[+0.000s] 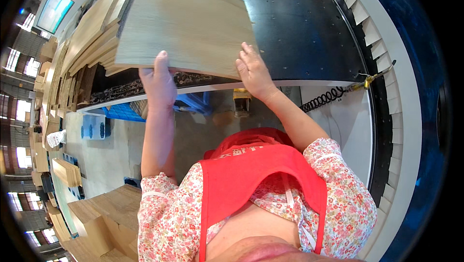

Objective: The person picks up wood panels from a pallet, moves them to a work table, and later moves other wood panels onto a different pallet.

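Nearest the camera: one bright red cloth bib apron [237, 184], worn over your white short-sleeved shirt [166, 218] with small red and orange flowers.

Left hand [159, 82], bare: closed on the near edge of one flat, rectangular, pale wood-grain panel [188, 25], thumb on top, fingers hidden beneath.

Right hand [254, 72], bare: fingers close together against the panel's right edge, by its near corner; whether they pinched it, I could not tell. Likely fault: if that hold was shallow, the corner could have slipped and twisted the panel against your left grip.

Panel, position: before you, over the near part of a flat black machine bed [309, 35] dotted with small points. Any grit there could have scratched its underside during a slide.

Stack of pale wood-grain panels [99, 20], unevenly piled, at the panel's left; contact unclear. A leftward swing could have chipped an edge or shifted the pile.

Black coiled hose [323, 99], near your right forearm: a wide sweep could have snagged it.
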A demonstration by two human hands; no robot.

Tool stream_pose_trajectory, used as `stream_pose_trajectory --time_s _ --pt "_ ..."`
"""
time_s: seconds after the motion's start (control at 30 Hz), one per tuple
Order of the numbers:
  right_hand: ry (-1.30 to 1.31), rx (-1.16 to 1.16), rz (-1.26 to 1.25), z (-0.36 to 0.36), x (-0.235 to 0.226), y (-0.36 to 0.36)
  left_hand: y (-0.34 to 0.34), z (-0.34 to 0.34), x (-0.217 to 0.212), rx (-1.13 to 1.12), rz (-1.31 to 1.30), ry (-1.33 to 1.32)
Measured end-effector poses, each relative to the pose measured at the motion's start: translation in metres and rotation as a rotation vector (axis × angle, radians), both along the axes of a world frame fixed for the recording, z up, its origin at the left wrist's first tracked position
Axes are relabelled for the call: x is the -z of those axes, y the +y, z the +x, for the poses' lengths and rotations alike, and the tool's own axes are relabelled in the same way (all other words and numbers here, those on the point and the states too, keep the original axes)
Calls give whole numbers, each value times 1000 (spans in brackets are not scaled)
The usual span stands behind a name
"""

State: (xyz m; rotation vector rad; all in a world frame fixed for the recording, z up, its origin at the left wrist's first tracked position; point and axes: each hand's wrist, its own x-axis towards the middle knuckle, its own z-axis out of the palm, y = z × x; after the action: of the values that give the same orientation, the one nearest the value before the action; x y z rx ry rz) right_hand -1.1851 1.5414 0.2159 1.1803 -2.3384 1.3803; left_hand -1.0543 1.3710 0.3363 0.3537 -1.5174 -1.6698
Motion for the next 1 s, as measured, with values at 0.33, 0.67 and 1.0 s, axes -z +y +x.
stream_pose_trajectory --time_s 0.33,0.67,1.0 --pt "97 245 260 -73 1 81 45 -7 59 548 347 -962" --pt "316 321 456 -74 11 94 -2 15 99 -29 -1299 -654" --pt "257 544 578 -164 11 136 22 -94 118 15 -1363 -655"
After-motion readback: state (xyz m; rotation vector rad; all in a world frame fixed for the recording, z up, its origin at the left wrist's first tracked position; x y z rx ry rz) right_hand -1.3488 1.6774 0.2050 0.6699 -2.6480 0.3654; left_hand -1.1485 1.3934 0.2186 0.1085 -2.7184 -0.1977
